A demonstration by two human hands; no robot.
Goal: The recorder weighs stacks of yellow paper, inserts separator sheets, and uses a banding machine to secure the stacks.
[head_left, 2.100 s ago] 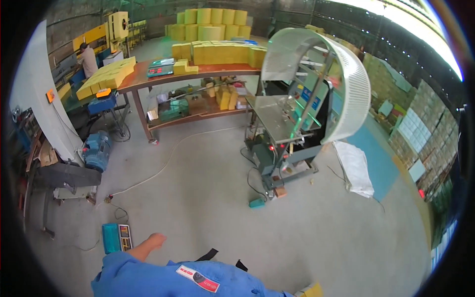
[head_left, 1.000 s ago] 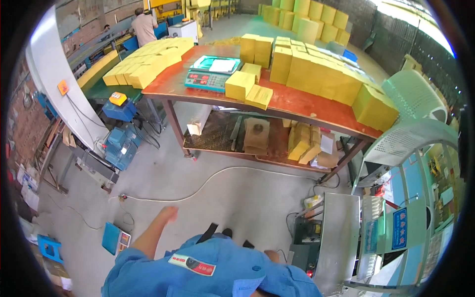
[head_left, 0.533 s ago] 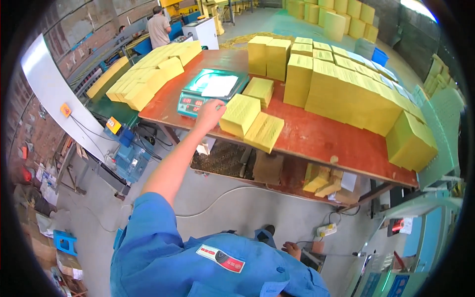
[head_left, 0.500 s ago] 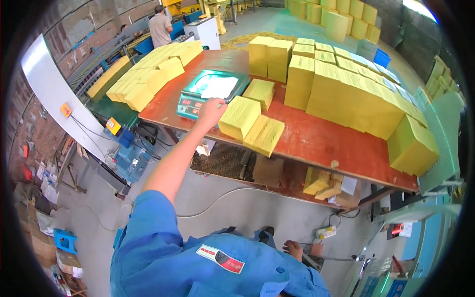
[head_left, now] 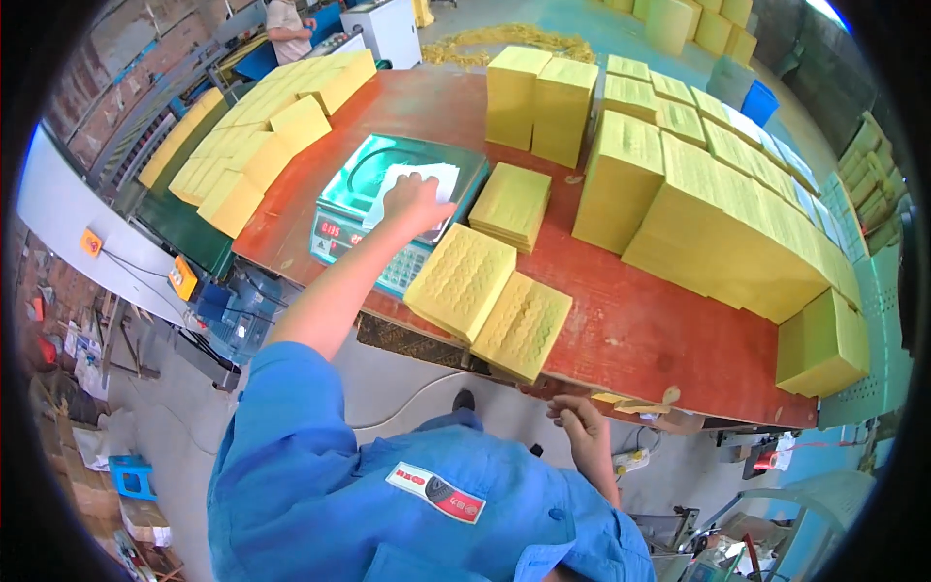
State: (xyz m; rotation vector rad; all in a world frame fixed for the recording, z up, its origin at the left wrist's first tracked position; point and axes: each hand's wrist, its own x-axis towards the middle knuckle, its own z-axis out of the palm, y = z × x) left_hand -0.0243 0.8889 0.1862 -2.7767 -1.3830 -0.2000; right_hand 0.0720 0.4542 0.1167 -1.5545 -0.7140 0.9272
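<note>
My left hand (head_left: pixel 417 202) reaches over a digital scale (head_left: pixel 339 189) with a lit red display and a keypad. Its bent fingers are on a white paper sheet (head_left: pixel 448 175) lying on the pan; the palm side is hidden. Just right of the scale is a short stack of yellow paper (head_left: pixel 512 202). Two more yellow paper stacks with embossed rows, a taller one (head_left: pixel 465 272) and a lower one (head_left: pixel 524 325), stand side by side at the near table edge. My right hand (head_left: pixel 582 427) hangs by that edge, fingers loosely bent and apart, holding nothing.
Tall yellow stacks (head_left: pixel 718 223) fill the right of the red table (head_left: pixel 611 330); others (head_left: pixel 267 136) stand at the left. A blue motor (head_left: pixel 247 310) and a white panel (head_left: pixel 82 233) are at the left. A person (head_left: pixel 288 34) stands far behind. A cable crosses the floor.
My view has moved closer to the table. My left hand has gone from the scale's near right corner onto the white sheet. My right hand has risen from beside my body toward the table edge.
</note>
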